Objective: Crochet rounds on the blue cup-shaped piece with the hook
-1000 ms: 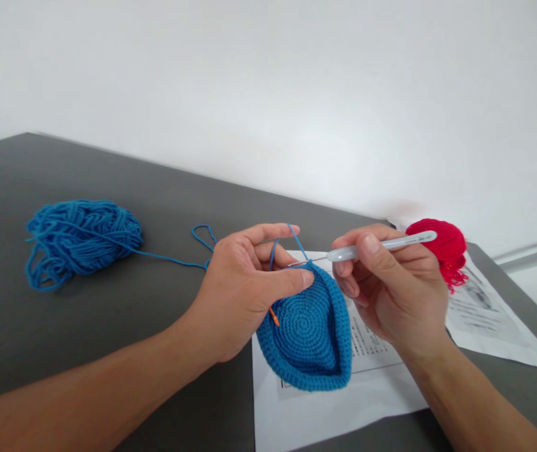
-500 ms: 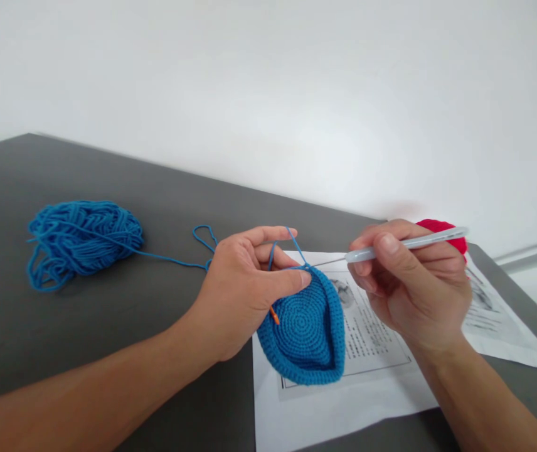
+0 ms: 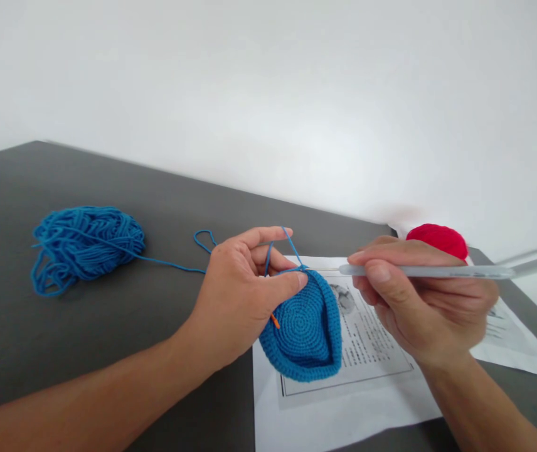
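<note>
My left hand [image 3: 249, 289] pinches the upper edge of a round blue crocheted piece [image 3: 302, 323] whose rim curls inward. Blue working yarn [image 3: 291, 242] passes over the raised index finger and down to the stitches at the thumb tip. An orange stitch marker [image 3: 275, 321] shows on the piece just below that thumb. In my right hand [image 3: 419, 289] is a crochet hook [image 3: 438, 271] with a pale translucent handle, held like a pencil and nearly level. Its thin metal shaft points left to the top edge of the piece; the hook tip is too small to make out.
A skein of blue yarn [image 3: 90, 242] lies on the dark table [image 3: 169, 194] at left, its strand leading to my left hand. Printed sheets [image 3: 344, 408] lie beneath the work. A red yarn ball [image 3: 438, 240] sits behind my right hand, before a white wall [image 3: 259, 94].
The hook's handle has swung from tilted up to nearly level, and my right hand has shifted right and turned. More of the red ball shows. My left hand keeps its hold.
</note>
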`<state>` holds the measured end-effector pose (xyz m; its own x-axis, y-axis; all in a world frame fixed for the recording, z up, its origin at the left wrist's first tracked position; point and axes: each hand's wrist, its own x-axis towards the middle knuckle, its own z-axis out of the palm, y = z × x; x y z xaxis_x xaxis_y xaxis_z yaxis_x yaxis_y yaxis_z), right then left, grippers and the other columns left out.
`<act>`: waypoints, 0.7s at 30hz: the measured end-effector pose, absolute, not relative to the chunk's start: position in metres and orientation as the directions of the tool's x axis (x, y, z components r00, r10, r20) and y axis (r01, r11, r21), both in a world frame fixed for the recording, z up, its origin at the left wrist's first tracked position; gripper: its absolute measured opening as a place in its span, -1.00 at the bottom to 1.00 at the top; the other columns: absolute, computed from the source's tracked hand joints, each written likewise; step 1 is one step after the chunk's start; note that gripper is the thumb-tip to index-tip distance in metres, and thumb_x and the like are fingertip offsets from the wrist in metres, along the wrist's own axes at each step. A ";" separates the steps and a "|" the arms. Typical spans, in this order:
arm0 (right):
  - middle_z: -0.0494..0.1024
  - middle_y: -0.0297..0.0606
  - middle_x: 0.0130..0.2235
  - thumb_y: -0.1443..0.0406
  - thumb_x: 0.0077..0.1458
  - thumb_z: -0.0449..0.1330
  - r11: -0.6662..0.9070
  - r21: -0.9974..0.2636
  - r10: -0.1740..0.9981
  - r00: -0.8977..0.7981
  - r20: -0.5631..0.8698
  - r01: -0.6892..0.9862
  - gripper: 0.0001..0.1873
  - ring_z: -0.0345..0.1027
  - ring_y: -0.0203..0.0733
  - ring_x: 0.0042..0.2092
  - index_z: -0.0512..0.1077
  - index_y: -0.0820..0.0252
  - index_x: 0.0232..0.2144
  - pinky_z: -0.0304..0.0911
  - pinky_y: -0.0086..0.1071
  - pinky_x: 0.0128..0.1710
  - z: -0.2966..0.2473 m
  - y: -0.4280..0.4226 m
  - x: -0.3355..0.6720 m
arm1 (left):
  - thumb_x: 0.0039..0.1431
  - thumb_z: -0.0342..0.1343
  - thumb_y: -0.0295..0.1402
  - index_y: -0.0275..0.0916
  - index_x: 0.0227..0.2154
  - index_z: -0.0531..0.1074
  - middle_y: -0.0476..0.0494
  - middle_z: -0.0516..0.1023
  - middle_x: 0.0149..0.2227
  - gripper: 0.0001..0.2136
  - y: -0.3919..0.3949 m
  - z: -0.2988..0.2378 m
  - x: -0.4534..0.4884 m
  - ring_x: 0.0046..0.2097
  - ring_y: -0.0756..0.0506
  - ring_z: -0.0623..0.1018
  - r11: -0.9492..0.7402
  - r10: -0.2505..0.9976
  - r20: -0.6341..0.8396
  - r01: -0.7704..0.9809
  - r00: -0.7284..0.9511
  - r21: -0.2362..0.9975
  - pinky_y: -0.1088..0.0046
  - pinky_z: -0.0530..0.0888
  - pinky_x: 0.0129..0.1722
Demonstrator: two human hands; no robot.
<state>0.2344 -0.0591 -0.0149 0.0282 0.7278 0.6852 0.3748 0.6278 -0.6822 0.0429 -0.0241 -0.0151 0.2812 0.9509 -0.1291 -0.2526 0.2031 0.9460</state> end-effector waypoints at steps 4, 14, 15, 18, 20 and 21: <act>0.68 -0.28 -0.33 0.43 0.16 0.35 0.629 -0.645 0.706 0.028 0.707 0.434 -0.70 0.41 -0.17 -0.46 0.67 -0.13 -0.18 0.23 -0.24 -0.59 -0.016 -0.061 0.232 | -0.08 0.41 -0.45 -0.35 0.03 0.49 0.04 0.57 -0.47 -0.46 -0.025 -0.014 0.042 -0.57 0.05 0.42 0.162 0.963 -0.108 -0.211 0.246 0.964 0.66 0.35 -0.75; 0.66 -0.33 -0.41 0.47 0.05 0.39 0.651 -0.507 0.639 -0.048 0.768 0.564 -0.58 0.46 -0.20 -0.51 0.66 -0.13 -0.10 0.25 -0.29 -0.64 -0.010 -0.064 0.217 | -0.02 0.37 -0.41 -0.36 0.05 0.45 0.00 0.59 -0.47 -0.48 -0.024 -0.011 0.041 -0.58 0.03 0.43 0.064 0.985 -0.045 -0.108 0.166 0.992 0.62 0.40 -0.76; 0.68 -0.33 -0.39 0.47 0.06 0.39 0.653 -0.477 0.618 -0.050 0.784 0.589 -0.55 0.49 -0.17 -0.49 0.65 -0.15 -0.07 0.29 -0.27 -0.62 -0.013 -0.065 0.216 | -0.01 0.37 -0.41 -0.36 0.05 0.45 0.00 0.59 -0.47 -0.49 -0.024 -0.010 0.041 -0.59 0.03 0.42 0.064 0.986 -0.047 -0.104 0.160 0.992 0.63 0.39 -0.76; 0.70 -0.34 -0.34 0.47 0.06 0.40 0.642 -0.382 0.562 -0.070 0.824 0.664 -0.46 0.54 -0.11 -0.43 0.60 -0.18 0.02 0.42 -0.23 -0.55 -0.020 -0.069 0.215 | 0.00 0.38 -0.40 -0.35 0.04 0.46 0.00 0.60 -0.46 -0.50 -0.022 -0.010 0.040 -0.61 0.06 0.41 0.061 0.988 -0.045 -0.111 0.147 0.992 0.65 0.37 -0.75; 0.71 -0.34 -0.31 0.50 0.04 0.41 0.634 -0.338 0.558 -0.110 0.822 0.695 -0.39 0.56 -0.10 -0.40 0.57 -0.17 0.08 0.47 -0.23 -0.51 -0.024 -0.071 0.215 | 0.01 0.38 -0.39 -0.34 0.03 0.46 -0.01 0.62 -0.45 -0.51 -0.022 -0.010 0.041 -0.62 0.07 0.41 0.064 0.988 -0.044 -0.133 0.148 0.989 0.64 0.38 -0.74; 0.71 -0.33 -0.29 0.51 0.03 0.41 0.636 -0.321 0.562 -0.137 0.816 0.701 -0.36 0.57 -0.10 -0.38 0.55 -0.16 0.11 0.49 -0.23 -0.49 -0.026 -0.071 0.215 | 0.00 0.38 -0.38 -0.34 0.03 0.46 -0.01 0.62 -0.44 -0.51 -0.021 -0.010 0.041 -0.61 0.06 0.42 0.070 0.987 -0.048 -0.143 0.151 0.987 0.64 0.39 -0.73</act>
<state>0.2150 -0.0715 -0.0261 -0.1365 0.5622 0.8157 0.7014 0.6363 -0.3212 0.0409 -0.0214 -0.0100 0.1507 0.9874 -0.0479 -0.1434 0.0697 0.9872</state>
